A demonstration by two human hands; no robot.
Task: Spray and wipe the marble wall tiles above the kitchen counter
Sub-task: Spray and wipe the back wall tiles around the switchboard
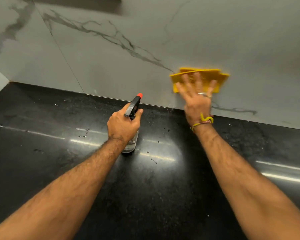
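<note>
Your right hand, right of centre, lies flat with fingers spread and straight, pressing a yellow cloth against the wall; the hand and cloth are motion-blurred, so the fingertips are hard to make out. A ring sits on one finger and a yellow thread circles the wrist. Your left hand, at centre, curls round the neck of a spray bottle, thumb along the black trigger head, red nozzle toward the wall; the hand hides most of the clear body, whose base stands on the counter. Both forearms run in from the lower corners and are cut off by the frame's bottom edge. The cloth lies just above the seam where wall meets counter, with bare veined marble open above and to both sides. A tile joint runs diagonally through the upper left of the frame. The black counter is glossy, with scattered droplets near the bottle. At the far left edge a second wall face meets the counter; a dark edge at the top is cut off and cannot be identified.
</note>
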